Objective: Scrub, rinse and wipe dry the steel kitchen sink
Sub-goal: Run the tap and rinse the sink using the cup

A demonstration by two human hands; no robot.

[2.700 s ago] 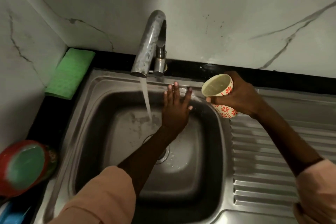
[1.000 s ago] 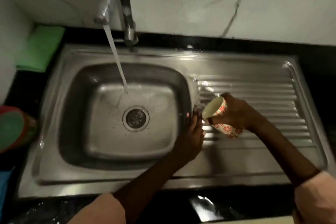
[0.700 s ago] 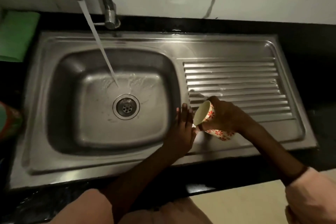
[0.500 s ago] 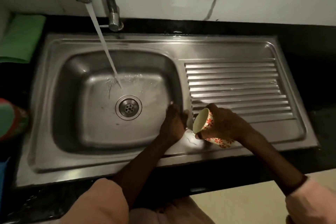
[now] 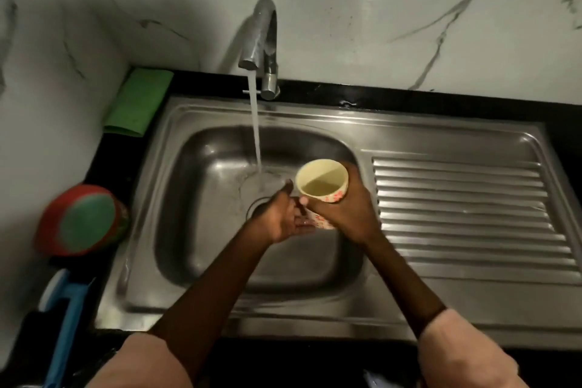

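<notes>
Here, round floral cup over steel sink

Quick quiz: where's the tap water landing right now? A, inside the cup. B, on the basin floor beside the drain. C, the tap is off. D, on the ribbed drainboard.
B: the stream from the tap hits the basin floor left of the cup that the right hand holds.

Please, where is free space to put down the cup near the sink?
The ribbed draining board, right of the basin, lies bare. The left counter is crowded: green cloth, red-and-green container, blue tool. Both hands, left hand and right hand gripping the cup, occupy the basin.
</notes>
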